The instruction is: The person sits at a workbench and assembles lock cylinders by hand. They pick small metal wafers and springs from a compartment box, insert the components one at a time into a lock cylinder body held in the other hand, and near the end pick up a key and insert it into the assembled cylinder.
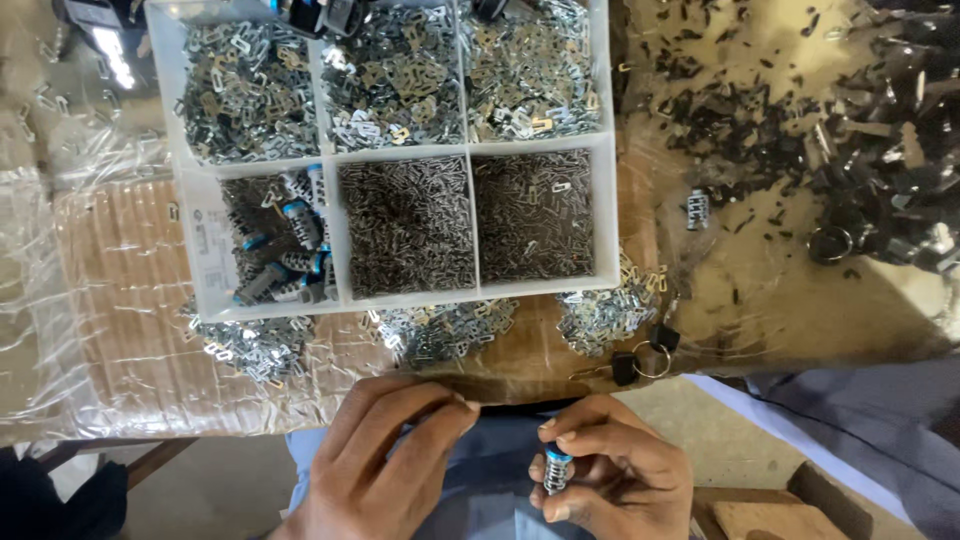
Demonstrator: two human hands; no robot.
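Right hand (pixel 610 470): closed around one blue-capped ribbed cylinder (pixel 556 470). Left hand (pixel 385 450): fingers curled, empty. Divided tray (pixel 326 200): several finished cylinders; clips and pins plentiful.

A single view, from a camera worn on the person's head, looking steeply down, nearly straight down. The person's own edge of the tabletop (pixel 120 300) crosses the lower part of the picture, and the far side runs off the top edge. A white compartment tray (pixel 325 210) of small metal parts fills the upper middle, its far rim cut off. The camera sits close: the left hand (pixel 385 460) and right hand (pixel 610 470) appear large at the bottom edge, over the lap, below the tabletop edge. No second view shares the scene.
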